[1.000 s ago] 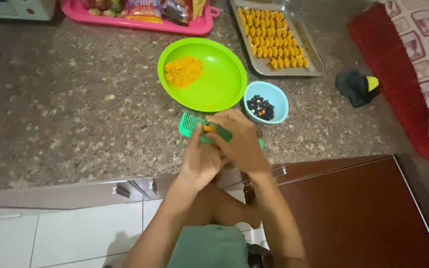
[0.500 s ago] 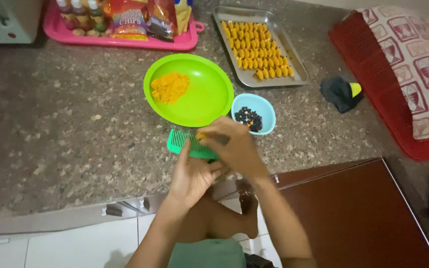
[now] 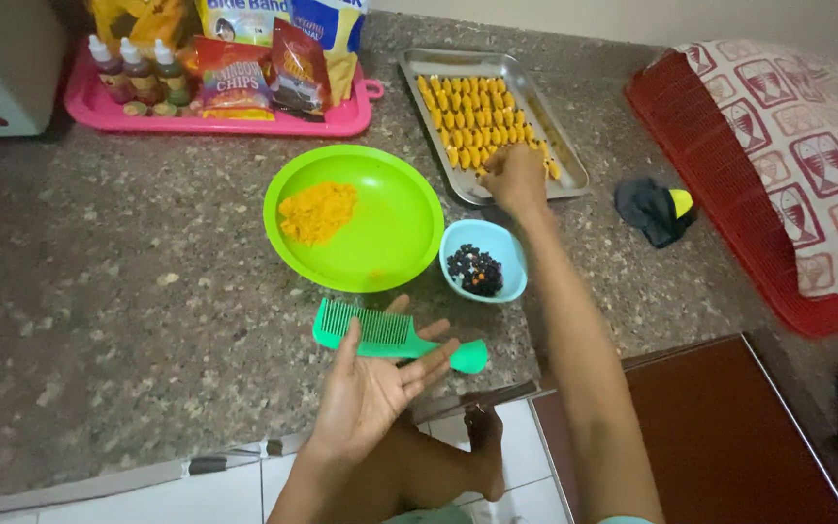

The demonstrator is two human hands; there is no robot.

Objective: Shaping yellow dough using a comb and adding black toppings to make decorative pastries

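Observation:
My right hand reaches out to the front edge of a metal baking tray filled with several small yellow dough pieces; its fingers are curled on the tray, and I cannot see whether they hold a piece. My left hand lies palm up, fingers apart, over the counter edge, touching a green comb that rests on the counter. A green plate with a heap of orange dough sits ahead. Next to it stands a small blue bowl of dark bits.
A pink tray with small bottles and snack packets stands at the back left, beside a white appliance. A dark cloth lies right of the baking tray. A red rack under a patterned cloth fills the right side.
Both hands were together over the comb near the counter edge. My right hand has since gone forward to the baking tray, and my left hand has opened palm up by the comb.

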